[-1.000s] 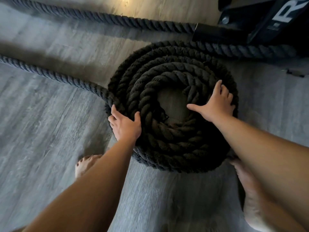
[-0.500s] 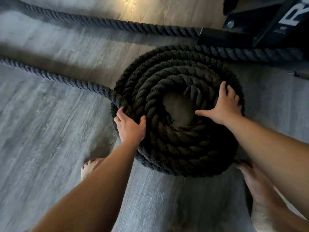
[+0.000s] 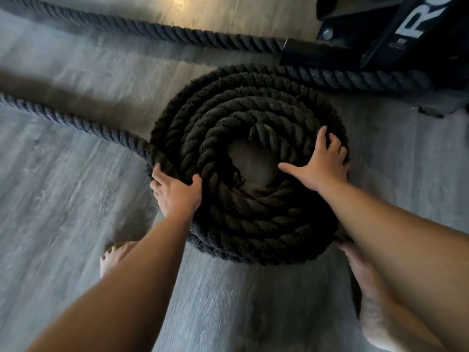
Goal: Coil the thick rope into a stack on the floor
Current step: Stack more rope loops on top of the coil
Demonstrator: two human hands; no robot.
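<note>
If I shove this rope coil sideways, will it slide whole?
Probably heavy: the coil is thick rope stacked several turns high. It may shear, not slide whole; turns only rest on each other, steadied by the right hand flat on top and left hand gripping the edge. The trailing tail would likely drag.

grey wood-grain plank floor (image 3: pixel 63 224) bears a round stack of thick dark twisted rope (image 3: pixel 253 224); a loose rope length (image 3: pixel 76 120) trails left of the stack; a second rope length (image 3: pixel 177 34) lies behind it; a bare left foot (image 3: pixel 114 255) and bare right foot (image 3: pixel 373 313) flank its near side; a black metal frame (image 3: pixel 406 34) stands behind-right
</note>
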